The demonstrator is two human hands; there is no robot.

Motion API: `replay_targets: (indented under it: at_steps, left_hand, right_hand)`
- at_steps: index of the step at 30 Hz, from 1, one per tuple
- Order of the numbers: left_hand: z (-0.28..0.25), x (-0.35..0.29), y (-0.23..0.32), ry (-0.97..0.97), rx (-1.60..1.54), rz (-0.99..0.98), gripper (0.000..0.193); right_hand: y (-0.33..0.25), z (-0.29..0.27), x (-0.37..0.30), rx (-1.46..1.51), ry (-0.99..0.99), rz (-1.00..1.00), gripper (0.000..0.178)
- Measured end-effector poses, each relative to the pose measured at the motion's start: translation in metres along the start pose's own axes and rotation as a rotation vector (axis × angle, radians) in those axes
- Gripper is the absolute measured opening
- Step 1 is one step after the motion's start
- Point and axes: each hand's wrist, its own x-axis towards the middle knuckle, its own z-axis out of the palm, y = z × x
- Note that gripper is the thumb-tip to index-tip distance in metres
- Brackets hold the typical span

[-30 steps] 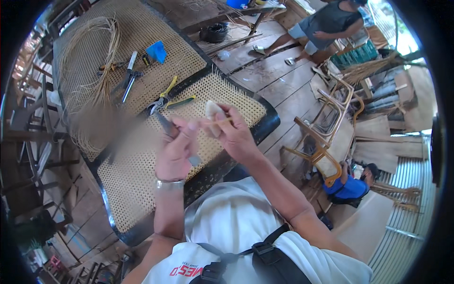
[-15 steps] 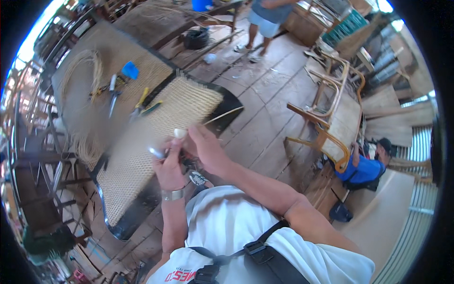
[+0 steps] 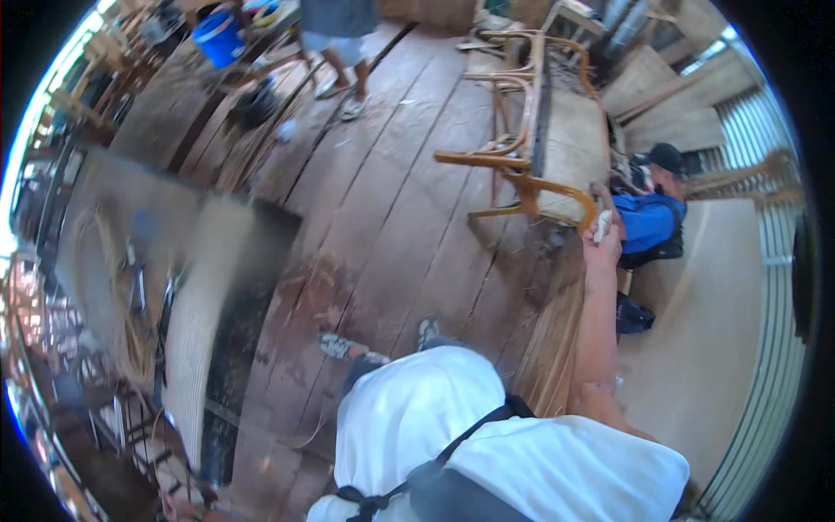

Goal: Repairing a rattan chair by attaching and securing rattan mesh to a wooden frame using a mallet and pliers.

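Observation:
My right arm reaches out to the right, and my right hand is closed around a small white piece that sticks up from the fingers. What kind of thing it is I cannot make out. In the picture the hand overlaps the curved arm of a wooden settee frame; whether it touches is unclear. A blurred skin-coloured shape at the lower left edge may be my left hand; its fingers do not show. To the left, the woven cane panel lies on a dark-edged table.
Blurred hand tools and a bundle of cane strands lie on the table. A person in blue crouches beyond my right hand. Another person stands at the back near a blue bucket. A pale board fills the right.
My view has swung right, away from the table. My hands, together over the cane panel before, are apart now; the right one has moved far right with a white piece in it.

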Motion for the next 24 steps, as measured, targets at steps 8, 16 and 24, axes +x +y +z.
replay_targets:
  at_steps: [8,16,24]
  left_hand:
    - [-0.028,-0.294,0.273,-0.964,-0.494,0.363,0.025]
    - [-0.110,-0.484,0.429,-1.954,-1.130,0.155,0.005]
    - [-0.085,-0.477,0.404,-1.710,-1.043,0.330,0.007]
  right_hand:
    - [0.087,0.026,-0.126,-0.091,-0.425,0.500,0.027]
    - [0.098,0.100,-0.275,0.363,-0.943,0.969,0.041]
    - [0.131,0.146,-0.274,-0.371,-0.656,0.376,0.030]
